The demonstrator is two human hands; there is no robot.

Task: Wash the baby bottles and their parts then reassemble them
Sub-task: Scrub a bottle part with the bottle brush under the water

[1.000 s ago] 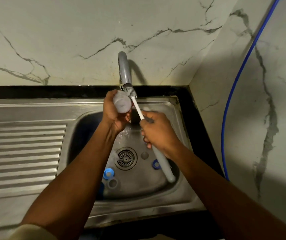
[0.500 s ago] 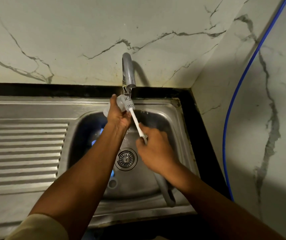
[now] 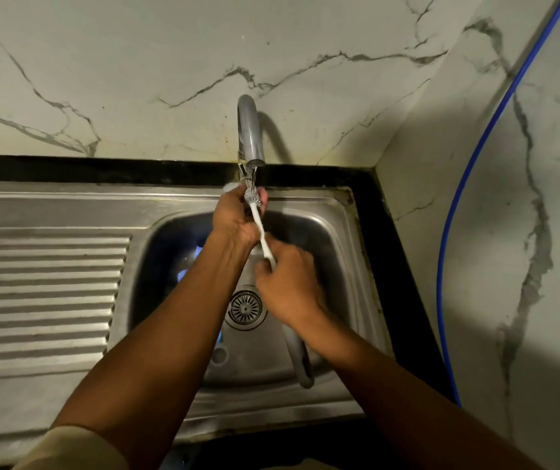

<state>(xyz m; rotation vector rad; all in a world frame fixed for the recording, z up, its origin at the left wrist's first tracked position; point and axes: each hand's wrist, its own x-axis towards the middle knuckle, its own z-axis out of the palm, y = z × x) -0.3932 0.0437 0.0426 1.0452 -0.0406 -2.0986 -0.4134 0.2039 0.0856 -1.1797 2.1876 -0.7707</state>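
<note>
Head view: we look down on a marble wall [image 3: 136,62] behind a steel sink [image 3: 68,201], whose ribbed draining board [image 3: 41,293] fills the left and whose basin sits in the middle. A strip of black table [image 3: 102,169] runs between the sink and the wall. A blue hose [image 3: 468,171] hangs down the right-hand wall.

Both arms reach over the basin toward the tap [image 3: 249,137] at its far edge. The left hand [image 3: 234,215] is the farther one. Its fingers are curled round a pale bottle part [image 3: 229,187] just under the spout, and only a sliver of the part shows above the knuckles. The right hand [image 3: 288,283] is nearer and a little to the right, and it grips the brush [image 3: 259,228] along its shaft.

We think the next stroke turns on the brush's long axis. Its grey handle end lies near and right over the basin, and the white stem rises far and left to the bristles at the held part. So the part lies straight along the brush from the right hand, and scrubbing should mean pushing and drawing along that line.

We cannot tell whether water is running.

Down in the basin, near the drain [image 3: 246,308], we see other pieces: blue parts [image 3: 183,274] on the left, partly hidden by the left forearm, and a small grey round piece [image 3: 219,355] nearer us. We judge that these are not yet washed.
</note>
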